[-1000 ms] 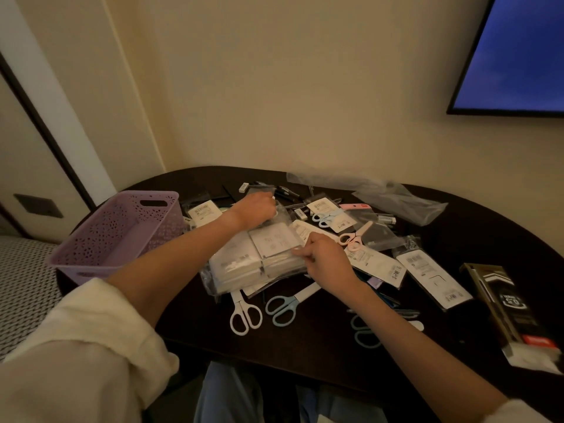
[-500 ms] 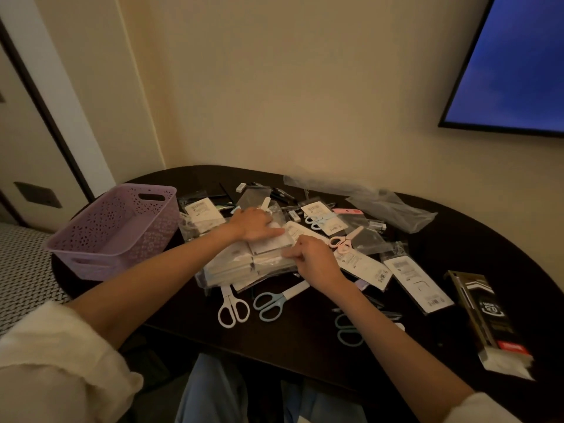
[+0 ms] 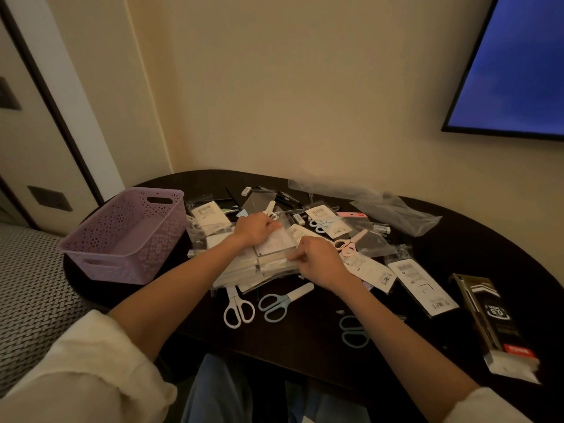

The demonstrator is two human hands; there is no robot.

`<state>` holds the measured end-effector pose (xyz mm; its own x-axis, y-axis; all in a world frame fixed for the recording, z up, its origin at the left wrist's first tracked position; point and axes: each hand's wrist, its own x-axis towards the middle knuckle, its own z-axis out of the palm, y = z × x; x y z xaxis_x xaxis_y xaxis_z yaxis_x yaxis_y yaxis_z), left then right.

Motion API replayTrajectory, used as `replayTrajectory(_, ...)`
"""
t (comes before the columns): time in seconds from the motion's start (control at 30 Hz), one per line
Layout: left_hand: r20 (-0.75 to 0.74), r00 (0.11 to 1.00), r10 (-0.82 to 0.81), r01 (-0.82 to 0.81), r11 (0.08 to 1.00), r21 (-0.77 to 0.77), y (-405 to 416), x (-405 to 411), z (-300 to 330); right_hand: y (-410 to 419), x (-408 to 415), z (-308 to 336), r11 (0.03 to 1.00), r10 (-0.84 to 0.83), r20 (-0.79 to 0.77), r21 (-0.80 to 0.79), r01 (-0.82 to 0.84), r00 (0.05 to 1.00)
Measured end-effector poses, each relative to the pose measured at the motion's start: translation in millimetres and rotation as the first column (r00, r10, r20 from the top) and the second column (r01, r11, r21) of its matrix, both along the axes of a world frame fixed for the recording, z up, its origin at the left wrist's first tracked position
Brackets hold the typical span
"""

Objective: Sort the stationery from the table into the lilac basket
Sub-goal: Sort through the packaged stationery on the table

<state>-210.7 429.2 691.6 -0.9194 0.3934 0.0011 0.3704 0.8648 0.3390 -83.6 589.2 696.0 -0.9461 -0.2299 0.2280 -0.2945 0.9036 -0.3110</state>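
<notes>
Hands still on packet stack (image 3: pixel 262 264): left hand (image 3: pixel 256 228) now grips its top, right hand (image 3: pixel 317 261) pinches its edge.

Hotel-like room: wall-mounted TV (image 3: pixel 515 65), dark rounded table (image 3: pixel 305 340), patterned carpet (image 3: pixel 27 288).

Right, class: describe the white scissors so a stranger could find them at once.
Start at the lilac basket on the dark table. Near the table's front edge lie two scissors side by side. The white scissors are the left pair, beside the blue scissors.
</notes>
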Motion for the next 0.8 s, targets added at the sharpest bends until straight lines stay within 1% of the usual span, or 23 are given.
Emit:
replayTrajectory(0.07, -0.014, 1.0, 0.002, -0.002, 1.0, -0.012, 0, 1, 1, -1, -1, 8, 0.999, 0.005, 0.039, -0.05, -0.003, 0.999)
replayTrajectory(0.13, -0.019, 1.0, -0.009, 0.009, 1.0, 0.004, -2, 1, 1, -2, -6, 13, 0.998, -0.002, 0.047, -0.055, 0.004, 0.999)
replayTrajectory(0.27, -0.033, 0.999, -0.042, 0.042, 0.999, -0.003, -7, 6, 6, -7, -23, 15, 0.988, -0.101, 0.079, -0.107, 0.109, 0.992)
replayTrajectory(0.43, -0.065, 0.998, 0.003, -0.002, 1.0, 0.004, -17, 10, 14, -11, -43, 22, 0.98, -0.156, 0.212, -0.092, 0.179, 0.965)
replayTrajectory(0.53, -0.097, 0.995, 0.037, -0.032, 0.998, 0.047, -32, 13, 20, -12, -58, 23, 0.968, -0.192, 0.315, -0.093, 0.231, 0.93)
replayTrajectory(0.6, -0.118, 0.986, 0.122, -0.106, 0.986, 0.127, -45, 16, 21, -11, -66, 21, 0.935, -0.231, 0.383, -0.166, 0.313, 0.894)
replayTrajectory(0.63, -0.128, 0.973, 0.191, -0.166, 0.969, 0.181, -52, 17, 20, -10, -69, 20, 0.907, -0.246, 0.428, -0.214, 0.363, 0.869)
replayTrajectory(0.7, -0.143, 0.927, 0.347, -0.296, 0.91, 0.29, -67, 24, 16, -8, -70, 18, 0.839, -0.245, 0.514, -0.312, 0.445, 0.822)
replayTrajectory(0.73, -0.146, 0.896, 0.418, -0.357, 0.877, 0.32, -75, 27, 11, -8, -69, 18, 0.807, -0.228, 0.548, -0.355, 0.471, 0.804)
replayTrajectory(0.8, -0.142, 0.845, 0.516, -0.456, 0.833, 0.314, -89, 36, 2, -6, -68, 17, 0.759, -0.196, 0.613, -0.4, 0.514, 0.765)
